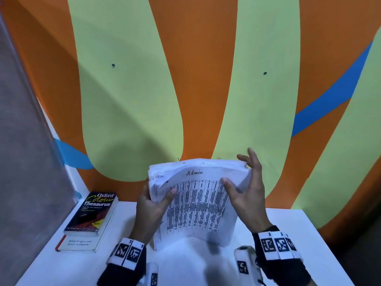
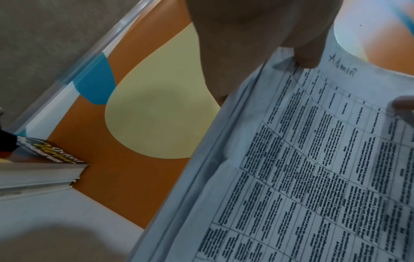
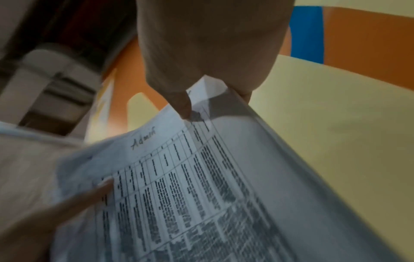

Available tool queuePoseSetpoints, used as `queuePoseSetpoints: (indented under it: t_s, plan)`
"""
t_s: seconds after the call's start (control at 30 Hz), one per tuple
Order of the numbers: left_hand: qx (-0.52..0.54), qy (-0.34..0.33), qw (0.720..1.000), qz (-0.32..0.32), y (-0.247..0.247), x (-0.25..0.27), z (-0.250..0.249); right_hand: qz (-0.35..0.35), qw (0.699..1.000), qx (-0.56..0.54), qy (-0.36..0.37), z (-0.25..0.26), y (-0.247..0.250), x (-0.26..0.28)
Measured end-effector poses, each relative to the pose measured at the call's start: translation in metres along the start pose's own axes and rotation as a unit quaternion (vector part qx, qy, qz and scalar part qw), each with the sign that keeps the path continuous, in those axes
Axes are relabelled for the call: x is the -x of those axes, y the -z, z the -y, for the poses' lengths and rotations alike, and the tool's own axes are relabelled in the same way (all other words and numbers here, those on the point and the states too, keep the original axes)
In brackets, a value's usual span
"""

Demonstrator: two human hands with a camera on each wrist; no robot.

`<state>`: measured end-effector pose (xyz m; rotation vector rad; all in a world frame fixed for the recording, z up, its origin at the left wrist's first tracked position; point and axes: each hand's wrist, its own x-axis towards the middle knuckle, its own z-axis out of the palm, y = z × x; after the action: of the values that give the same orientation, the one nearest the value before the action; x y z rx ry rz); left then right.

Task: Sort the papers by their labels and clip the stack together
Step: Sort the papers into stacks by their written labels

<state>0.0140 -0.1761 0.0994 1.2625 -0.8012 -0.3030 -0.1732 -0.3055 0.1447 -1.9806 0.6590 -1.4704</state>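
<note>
Both hands hold the stack of papers (image 1: 198, 203) upright above the white tabletop (image 1: 299, 228), its lower edge close to the surface at 6 o'clock and its top edge, with the handwritten label "Admin" (image 1: 194, 172), at 12 o'clock. The long axis of the sheets runs from 6 to 12 o'clock, tilted back toward the painted wall.

The left hand (image 1: 149, 205) grips the left edge at about 9 o'clock of the stack, thumb on the printed face and fingers curled behind. The right hand (image 1: 246, 195) sits at about 2 o'clock, thumb pressed on the front sheet near the upper right corner, the other fingers (image 1: 250, 159) reaching over the top corner, spread rather wide.

The right hand looks nearer to the label end, so it seems the one placed to peel or fan the top sheets while the left steadies the spine side. No clip shows in any view, so the clipping step appears not yet begun.

At 9 o'clock, well apart from the stack, a thesaurus (image 1: 93, 213) lies on another book (image 1: 78, 244).
</note>
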Motion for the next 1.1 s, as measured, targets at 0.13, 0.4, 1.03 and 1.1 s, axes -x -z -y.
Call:
queuePoseSetpoints:
  t_s: [0.13,0.4,1.03,1.1]
  plan:
    - [-0.051,0.039,0.998,-0.019,-0.002,-0.004,0.003,0.033,0.982,-0.116,-0.144,-0.02,-0.008,0.012]
    - [-0.023,-0.015,0.999,-0.031,-0.01,-0.017,-0.009,0.043,0.979,-0.12,-0.161,-0.015,-0.014,-0.003]
    - [-0.073,0.082,0.994,-0.001,-0.009,-0.026,0.017,0.078,0.975,-0.037,-0.205,-0.028,-0.035,0.013]
    - [-0.066,0.07,0.995,0.002,-0.008,-0.028,0.01,0.084,0.972,-0.059,-0.21,-0.028,-0.033,0.012]
